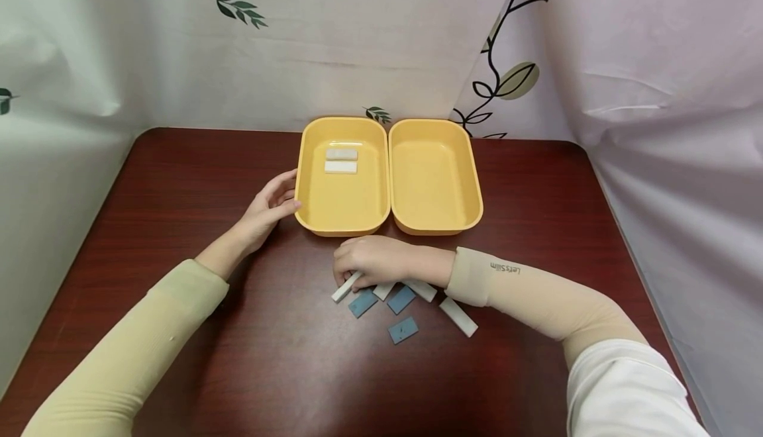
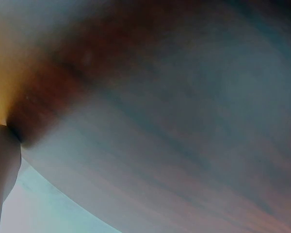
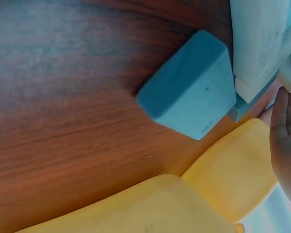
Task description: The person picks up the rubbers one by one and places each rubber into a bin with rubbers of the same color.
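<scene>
My right hand pinches one end of a white block over the table, just in front of the yellow bins. Around and under that hand lie blue-grey blocks and more white blocks, some partly hidden by the hand and wrist. In the right wrist view the fingers meet a small white block at the right edge. My left hand rests against the outer left side of the left yellow bin, thumb at its rim. Two white blocks lie side by side in that bin.
A second yellow bin stands against the left one, with its bottom bare. Both are near the back edge of the dark red wooden table. Pale curtains with leaf prints hang behind and at the sides.
</scene>
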Demonstrator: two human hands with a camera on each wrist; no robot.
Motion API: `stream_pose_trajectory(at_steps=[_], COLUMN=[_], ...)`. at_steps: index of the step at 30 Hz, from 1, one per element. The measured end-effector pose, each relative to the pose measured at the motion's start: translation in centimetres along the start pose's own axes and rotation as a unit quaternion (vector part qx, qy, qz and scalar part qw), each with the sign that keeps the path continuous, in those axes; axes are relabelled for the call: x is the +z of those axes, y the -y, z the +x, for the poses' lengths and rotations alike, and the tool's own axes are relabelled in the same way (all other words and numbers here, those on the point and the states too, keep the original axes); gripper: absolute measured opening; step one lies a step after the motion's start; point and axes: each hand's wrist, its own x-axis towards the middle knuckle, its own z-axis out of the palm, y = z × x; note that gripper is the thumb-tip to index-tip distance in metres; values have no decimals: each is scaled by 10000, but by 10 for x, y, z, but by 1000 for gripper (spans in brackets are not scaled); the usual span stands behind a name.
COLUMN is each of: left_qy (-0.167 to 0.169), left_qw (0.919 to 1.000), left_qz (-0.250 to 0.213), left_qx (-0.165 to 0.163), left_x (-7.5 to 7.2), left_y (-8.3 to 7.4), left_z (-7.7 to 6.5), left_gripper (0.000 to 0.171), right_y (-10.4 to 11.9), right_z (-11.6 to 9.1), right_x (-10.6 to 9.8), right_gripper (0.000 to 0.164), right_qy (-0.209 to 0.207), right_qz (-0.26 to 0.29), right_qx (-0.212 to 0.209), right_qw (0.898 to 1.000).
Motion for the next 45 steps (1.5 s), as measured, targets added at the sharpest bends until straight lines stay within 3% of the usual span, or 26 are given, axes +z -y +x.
stream_pose_trajectory(at_steps=[9,24,45], left_qy=[24,-8,-15], left_qw=[10000,10000,10000], left_qz=[-49,-17,30], left_qx=[24,28,-41], left_x=[1,0,-1], left_y=[1,0,0], left_z=[0,0,1], left_gripper=[68,68,69], right_y=[2,5,2], right_z=[-4,-2,-3], right_x=[-4,-33,-81], right_gripper=[11,11,10], right_qy=[-41,-171,-1181], right_qz=[-81,-255,-1], right_qx=[-95,-198,177], right_qw=[9999,9993,9929])
